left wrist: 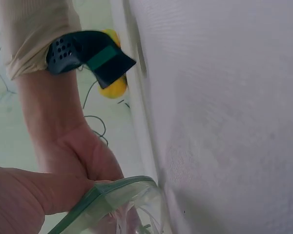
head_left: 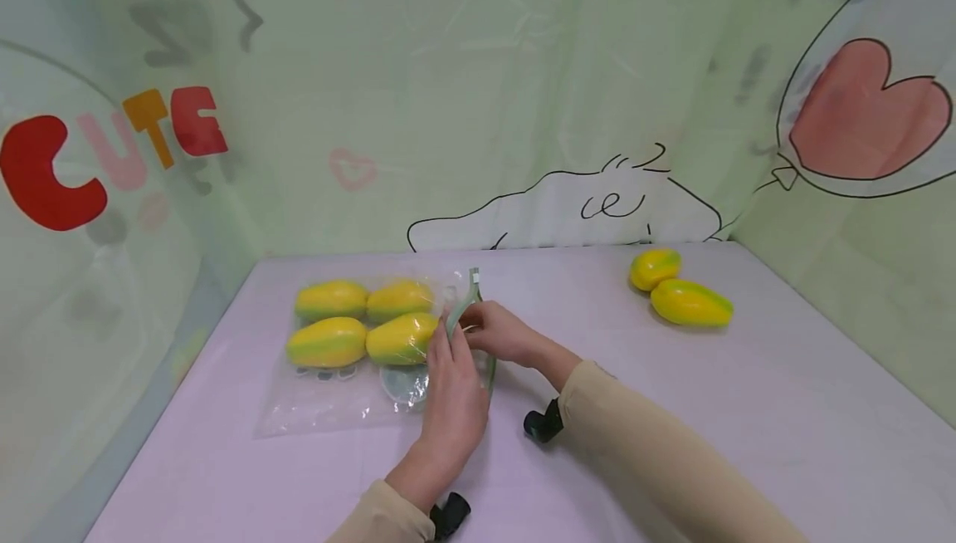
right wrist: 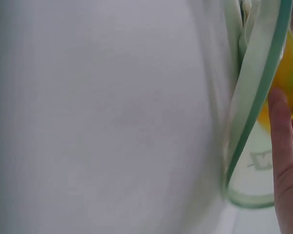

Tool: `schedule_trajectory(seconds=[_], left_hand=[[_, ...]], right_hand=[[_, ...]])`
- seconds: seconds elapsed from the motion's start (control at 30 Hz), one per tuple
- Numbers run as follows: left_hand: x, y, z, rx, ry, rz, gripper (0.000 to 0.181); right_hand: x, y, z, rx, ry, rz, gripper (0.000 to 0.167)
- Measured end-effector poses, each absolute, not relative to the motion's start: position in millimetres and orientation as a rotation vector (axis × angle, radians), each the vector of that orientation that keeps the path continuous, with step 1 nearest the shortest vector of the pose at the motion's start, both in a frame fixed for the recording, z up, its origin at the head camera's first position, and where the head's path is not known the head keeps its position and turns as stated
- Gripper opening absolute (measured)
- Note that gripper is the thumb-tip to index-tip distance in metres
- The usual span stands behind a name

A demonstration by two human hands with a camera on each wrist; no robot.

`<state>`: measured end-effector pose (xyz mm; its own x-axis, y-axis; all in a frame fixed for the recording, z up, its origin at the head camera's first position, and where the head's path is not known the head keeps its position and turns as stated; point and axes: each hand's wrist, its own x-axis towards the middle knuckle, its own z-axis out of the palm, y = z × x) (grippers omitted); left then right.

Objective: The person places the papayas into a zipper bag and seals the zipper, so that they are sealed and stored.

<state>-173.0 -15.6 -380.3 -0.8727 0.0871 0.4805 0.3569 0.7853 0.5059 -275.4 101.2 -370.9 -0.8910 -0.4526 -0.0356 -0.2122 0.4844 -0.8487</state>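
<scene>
A clear zip bag with a green-edged mouth lies on the table. Several yellow-green papayas sit in it in two rows. My left hand holds the bag at its mouth, its fingers long against the film beside the nearest fruit. In the left wrist view, the left thumb meets the green rim. My right hand reaches to the mouth with bent fingers; its fingertips are mostly hidden by the rim and film. A papaya shows through the film in the right wrist view.
Two more papayas lie touching at the back right of the pale table. Printed cloth walls enclose the table at the back and both sides. Black wrist mounts hang below my sleeves.
</scene>
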Motion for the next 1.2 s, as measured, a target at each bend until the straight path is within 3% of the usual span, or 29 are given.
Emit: schedule_trajectory(seconds=[0.2, 0.67, 1.2], left_hand=[[-173.1, -17.5, -375.7, -0.309, -2.598, -0.916, 0.09], [-172.3, -16.2, -375.1, -0.278, -2.644, -0.977, 0.091], [-171.7, -15.3, -376.4, -0.299, -2.605, -0.986, 0.09]], right_hand=[[-272.2, 113.6, -371.9, -0.637, 2.417, -1.357, 0.039], [-267.5, 156.7, -363.9, -0.549, 2.313, -1.503, 0.046], [-254.2, 251.1, -339.7, -0.356, 2.512, -1.621, 0.051]])
